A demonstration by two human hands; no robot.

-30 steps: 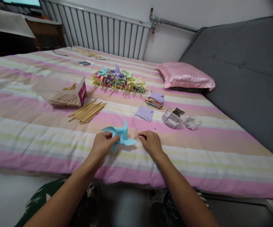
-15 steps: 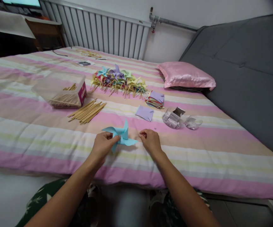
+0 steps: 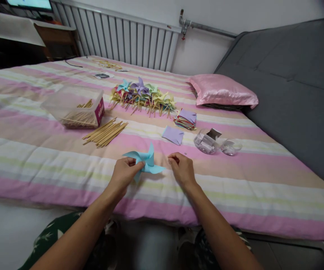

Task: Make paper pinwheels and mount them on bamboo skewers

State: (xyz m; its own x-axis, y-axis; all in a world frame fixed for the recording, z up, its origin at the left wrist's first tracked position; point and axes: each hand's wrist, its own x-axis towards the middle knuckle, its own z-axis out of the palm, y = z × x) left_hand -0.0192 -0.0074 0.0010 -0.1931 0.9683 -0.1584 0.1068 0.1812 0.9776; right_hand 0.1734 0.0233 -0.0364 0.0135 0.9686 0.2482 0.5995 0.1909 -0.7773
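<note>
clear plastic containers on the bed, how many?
3: a tub of sticks at left, a small box and a round one right of the hands. None hidden, apparently.

folded light-blue paper pinwheel (image 3: 146, 162)

no text can be read; the box's (image 3: 74, 108) red label (image 3: 100, 110) is blurred.
</note>
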